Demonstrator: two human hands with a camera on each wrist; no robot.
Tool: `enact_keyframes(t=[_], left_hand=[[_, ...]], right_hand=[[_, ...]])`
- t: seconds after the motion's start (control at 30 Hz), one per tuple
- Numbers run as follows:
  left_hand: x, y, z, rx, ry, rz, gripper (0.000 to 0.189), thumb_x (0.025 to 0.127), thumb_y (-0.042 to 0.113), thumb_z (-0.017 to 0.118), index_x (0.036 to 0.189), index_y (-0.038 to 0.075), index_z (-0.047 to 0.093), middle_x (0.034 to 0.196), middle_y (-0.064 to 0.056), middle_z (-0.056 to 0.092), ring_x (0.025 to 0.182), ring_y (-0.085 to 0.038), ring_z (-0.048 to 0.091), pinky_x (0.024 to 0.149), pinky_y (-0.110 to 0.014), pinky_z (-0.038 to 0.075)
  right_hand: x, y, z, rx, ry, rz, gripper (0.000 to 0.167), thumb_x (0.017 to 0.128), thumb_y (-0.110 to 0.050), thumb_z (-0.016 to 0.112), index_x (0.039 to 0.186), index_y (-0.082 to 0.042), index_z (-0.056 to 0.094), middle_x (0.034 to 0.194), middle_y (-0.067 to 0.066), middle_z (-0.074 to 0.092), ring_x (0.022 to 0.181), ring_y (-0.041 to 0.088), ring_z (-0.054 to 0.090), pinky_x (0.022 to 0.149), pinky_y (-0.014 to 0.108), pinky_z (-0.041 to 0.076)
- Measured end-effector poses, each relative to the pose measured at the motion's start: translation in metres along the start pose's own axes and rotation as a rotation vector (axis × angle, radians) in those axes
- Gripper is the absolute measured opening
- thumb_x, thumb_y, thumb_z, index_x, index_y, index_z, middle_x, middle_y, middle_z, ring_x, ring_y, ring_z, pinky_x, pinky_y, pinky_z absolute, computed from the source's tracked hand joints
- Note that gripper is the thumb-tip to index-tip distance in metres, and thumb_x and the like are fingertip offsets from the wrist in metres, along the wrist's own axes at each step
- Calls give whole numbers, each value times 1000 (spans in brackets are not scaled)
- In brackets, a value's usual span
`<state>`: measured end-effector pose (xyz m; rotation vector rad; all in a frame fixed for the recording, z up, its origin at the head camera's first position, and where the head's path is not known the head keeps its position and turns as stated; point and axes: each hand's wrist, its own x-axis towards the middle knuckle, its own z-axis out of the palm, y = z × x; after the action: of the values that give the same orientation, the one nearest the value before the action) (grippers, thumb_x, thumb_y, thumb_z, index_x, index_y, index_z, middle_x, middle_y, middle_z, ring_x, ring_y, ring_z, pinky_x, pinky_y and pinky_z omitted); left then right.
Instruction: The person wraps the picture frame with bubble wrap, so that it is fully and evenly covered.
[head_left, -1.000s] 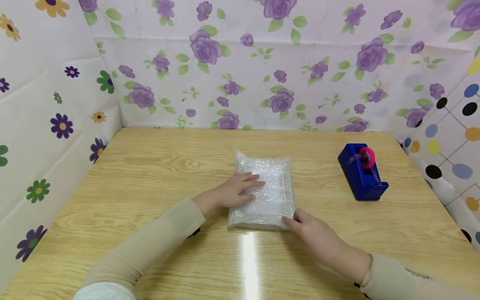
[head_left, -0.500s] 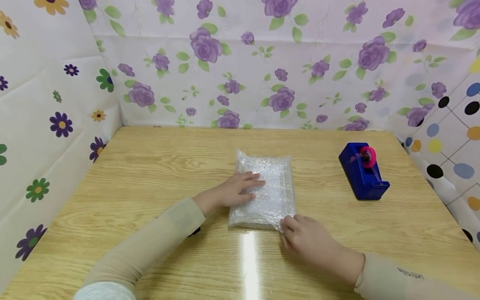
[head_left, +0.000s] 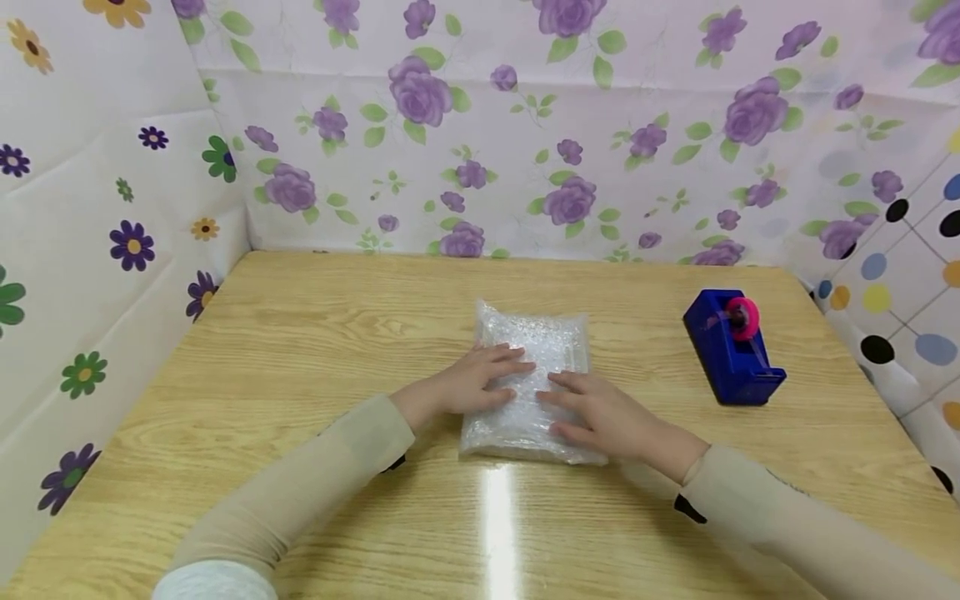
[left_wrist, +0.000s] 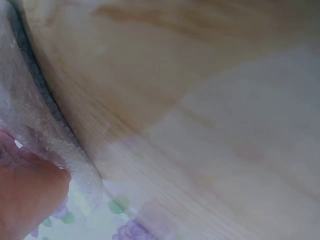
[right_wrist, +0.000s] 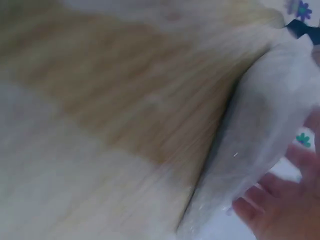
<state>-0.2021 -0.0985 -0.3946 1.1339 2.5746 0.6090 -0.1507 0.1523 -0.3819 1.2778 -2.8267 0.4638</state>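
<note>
A flat package in clear bubble wrap (head_left: 525, 429) lies near the middle of the wooden table, its contents blurred by the wrap. On its left half rests my left hand (head_left: 480, 382), fingers spread and fairly straight. The right hand (head_left: 603, 417) lies across the package's right side, fingers extended over the wrap. In the left wrist view, the left hand (left_wrist: 32, 192) shows at the lower left against the bubble wrap (left_wrist: 30, 100). The right wrist view has the right hand (right_wrist: 285, 205) at the wrap's edge (right_wrist: 255, 120).
A blue tape dispenser (head_left: 731, 354) with a pink-cored roll (head_left: 742, 319) stands to the right of the package on the wooden table (head_left: 330, 333). Flowered cloth (head_left: 510, 167) hangs behind the table, with patterned sheets at both sides.
My right hand pinched the package's lower right corner half a second ago. It has let go and moved up onto the right side with fingers spread. The left hand stays in place.
</note>
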Motion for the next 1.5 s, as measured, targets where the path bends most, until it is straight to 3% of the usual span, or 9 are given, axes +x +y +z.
enact_keyframes(t=[0.13,0.33,0.6,0.87,1.03,1.13,1.27,1.5], left_hand=[[0,0,0,-26,10,-8,51,96,27,49,145,16,40,156,-10,27,145,-33,17,118,-55,6],[-1,1,1,-53,22,-25,53,94,24,51,144,13,41,155,-13,28,145,-36,17,117,-55,7],[-1,3,3,-102,5,-33,55,93,23,53,145,12,39,155,-13,26,145,-36,16,116,-58,2],[1,3,2,-111,17,-10,58,92,24,55,146,9,37,154,-13,29,144,-36,17,116,-58,4],[2,2,-1,-129,11,-40,63,92,25,56,148,10,31,155,-11,27,145,-34,16,118,-54,3],[3,0,-3,-184,19,-73,69,91,25,59,150,8,26,155,-12,27,145,-31,18,119,-49,4],[2,-3,-4,-309,44,-102,71,88,19,64,147,5,28,153,-13,31,142,-30,25,119,-45,15],[-4,-11,-5,-531,103,-51,65,83,-2,52,144,0,28,148,-14,40,142,-31,26,111,-46,31]], right_hand=[[3,9,2,13,-93,-57,47,95,-31,56,136,-8,52,142,22,45,133,39,40,106,56,36],[11,21,2,62,-103,-47,49,91,-37,60,135,-15,53,142,15,47,131,35,44,103,56,39],[9,25,8,-95,-160,-96,61,95,-46,50,146,-15,39,153,11,34,139,32,33,112,54,29],[11,25,5,-24,-135,-132,59,93,-39,54,143,-9,43,150,10,39,138,29,37,112,54,29],[15,28,3,-11,-126,-138,60,92,-40,55,142,-10,45,148,9,42,137,29,38,112,55,28],[16,28,3,-28,-136,-129,60,93,-42,54,143,-12,43,149,8,41,137,28,38,112,55,27],[17,25,3,-91,-151,-130,58,94,-44,51,144,-15,43,150,7,40,137,28,38,112,54,28],[18,21,6,-185,-103,-184,54,95,-43,51,141,-14,47,148,8,42,136,28,39,109,50,34]])
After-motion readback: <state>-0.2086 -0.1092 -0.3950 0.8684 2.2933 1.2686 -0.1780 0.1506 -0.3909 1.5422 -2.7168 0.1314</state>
